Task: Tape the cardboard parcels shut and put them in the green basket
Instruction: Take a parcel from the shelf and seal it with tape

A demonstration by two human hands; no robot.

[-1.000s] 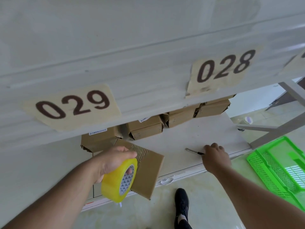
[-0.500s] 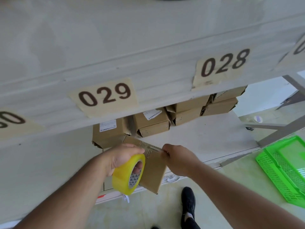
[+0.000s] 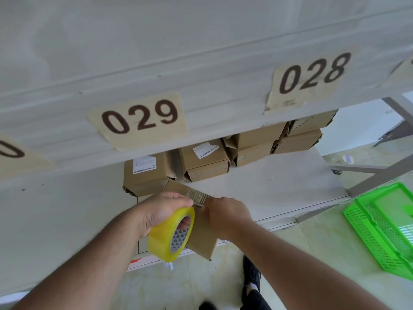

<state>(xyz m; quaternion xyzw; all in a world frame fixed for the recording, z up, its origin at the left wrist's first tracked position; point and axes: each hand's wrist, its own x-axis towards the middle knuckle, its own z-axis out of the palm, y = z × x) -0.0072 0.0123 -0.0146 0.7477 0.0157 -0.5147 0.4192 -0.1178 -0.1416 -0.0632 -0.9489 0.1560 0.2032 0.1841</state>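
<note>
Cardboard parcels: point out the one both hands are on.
The front parcel at the shelf's edge, between the left hand and right hand; the others sit untouched at the back.

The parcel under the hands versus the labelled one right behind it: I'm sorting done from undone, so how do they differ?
The front parcel sits at the shelf edge, angled, with a tape strip across its top; the rear parcel stands farther back, untouched. The rear one bears a white label; none shows on the front one. The right hand grips only the front one. Both are brown cardboard.

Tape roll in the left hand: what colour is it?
Translucent yellow tape roll, with a grey triangle-patterned core, clearest in the head view.
</note>
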